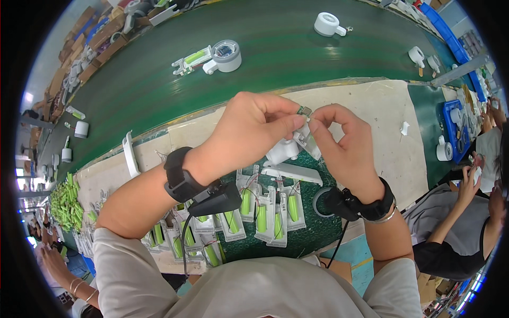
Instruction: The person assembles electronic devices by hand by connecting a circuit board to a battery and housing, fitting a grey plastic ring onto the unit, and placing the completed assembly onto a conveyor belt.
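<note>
Both hands meet above the bench, fingertips almost touching. My left hand (254,124) pinches a small green circuit board (304,111) with a metal connector between thumb and forefinger. Close beside it, my right hand (347,143) is closed in a pinch; what its fingertips grip is mostly hidden. Just below the fingertips is a white plastic handle piece (307,142), beside a rounded white housing (282,152). A long white cover (294,172) lies nearer me. Several white handle shells with green battery cells (262,218) and thin wires rest on a green bubble-textured mat (326,230).
Beyond the bench runs a green conveyor belt (275,58), carrying an opened white fan unit (228,55) and another round one (327,24). A heap of green cells (66,204) sits at left. At right are a blue tray (450,114) and a co-worker's hands (469,183).
</note>
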`<state>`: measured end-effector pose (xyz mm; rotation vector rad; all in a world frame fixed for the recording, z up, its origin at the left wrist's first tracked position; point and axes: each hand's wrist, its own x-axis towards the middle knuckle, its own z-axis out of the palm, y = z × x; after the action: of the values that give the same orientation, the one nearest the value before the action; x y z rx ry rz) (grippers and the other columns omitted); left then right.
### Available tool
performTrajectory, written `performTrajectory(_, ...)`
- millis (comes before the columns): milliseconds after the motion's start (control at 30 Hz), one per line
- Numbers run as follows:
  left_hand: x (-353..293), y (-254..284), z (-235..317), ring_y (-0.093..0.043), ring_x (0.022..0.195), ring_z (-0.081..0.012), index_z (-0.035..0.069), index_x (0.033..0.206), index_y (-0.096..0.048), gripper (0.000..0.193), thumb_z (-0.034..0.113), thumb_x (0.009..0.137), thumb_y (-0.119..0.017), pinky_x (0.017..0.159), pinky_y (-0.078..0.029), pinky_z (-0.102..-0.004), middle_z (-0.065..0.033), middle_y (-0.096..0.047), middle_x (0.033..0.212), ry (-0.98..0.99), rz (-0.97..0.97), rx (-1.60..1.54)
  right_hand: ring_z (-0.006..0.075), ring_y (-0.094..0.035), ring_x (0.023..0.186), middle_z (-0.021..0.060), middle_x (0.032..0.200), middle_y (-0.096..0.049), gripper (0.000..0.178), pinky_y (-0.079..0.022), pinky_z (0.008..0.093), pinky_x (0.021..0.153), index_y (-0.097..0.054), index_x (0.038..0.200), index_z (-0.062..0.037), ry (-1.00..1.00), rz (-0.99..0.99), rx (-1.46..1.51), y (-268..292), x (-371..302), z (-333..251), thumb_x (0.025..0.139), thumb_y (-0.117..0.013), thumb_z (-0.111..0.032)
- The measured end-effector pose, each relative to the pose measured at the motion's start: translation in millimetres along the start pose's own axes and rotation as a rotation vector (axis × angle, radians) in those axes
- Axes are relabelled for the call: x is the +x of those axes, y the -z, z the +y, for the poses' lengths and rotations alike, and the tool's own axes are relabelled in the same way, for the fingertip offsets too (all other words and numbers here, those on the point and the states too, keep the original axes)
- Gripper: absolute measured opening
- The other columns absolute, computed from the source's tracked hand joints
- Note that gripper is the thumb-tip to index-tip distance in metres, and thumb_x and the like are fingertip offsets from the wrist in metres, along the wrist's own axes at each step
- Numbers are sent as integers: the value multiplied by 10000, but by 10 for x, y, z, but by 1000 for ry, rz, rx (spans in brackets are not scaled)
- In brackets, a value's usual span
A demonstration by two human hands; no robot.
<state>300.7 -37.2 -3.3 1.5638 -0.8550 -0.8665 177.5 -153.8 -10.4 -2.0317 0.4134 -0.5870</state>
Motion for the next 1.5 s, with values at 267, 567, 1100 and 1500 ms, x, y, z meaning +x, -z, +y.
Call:
performTrajectory(267,-64,-149,-2,-591,598,-158,-25,800,-611,99,28,716,-614,556,-455,-252,-119,-605,684,-379,244,585,148,-558,662,114,708,-593,94,-439,257,624,-575,811,9,-71,225,47,-180,-186,-35,778,-545,-74)
performTrajectory(567,-129,-107,30,-549,553,-168,-30,785,-589,91,47,743,-611,533,-433,-258,-111,-568,632,-424,177,535,182,-567,619,117,713,-601,108,-437,263,577,-566,814,26,-179,134,309,-210,-236,-144,774,-534,-69)
performTrajectory(1100,-62,201,278,-587,749,-180,-26,1027,-519,320,95,754,-634,677,-491,-296,-122,-591,889,-104,-280,-522,190,-526,884,115,934,-536,235,-418,287,784,-501,954,7,153,247,158,317,-237,-124,790,-582,-140)
performTrajectory(1500,-577,178,702,-585,809,-214,-39,1052,-483,345,83,762,-624,719,-486,-341,-148,-580,906,-361,-291,-637,175,-454,1063,99,1192,-420,559,-396,312,877,-266,1270,-13,-575,-440,1487,12,-552,-453,819,-568,-147)
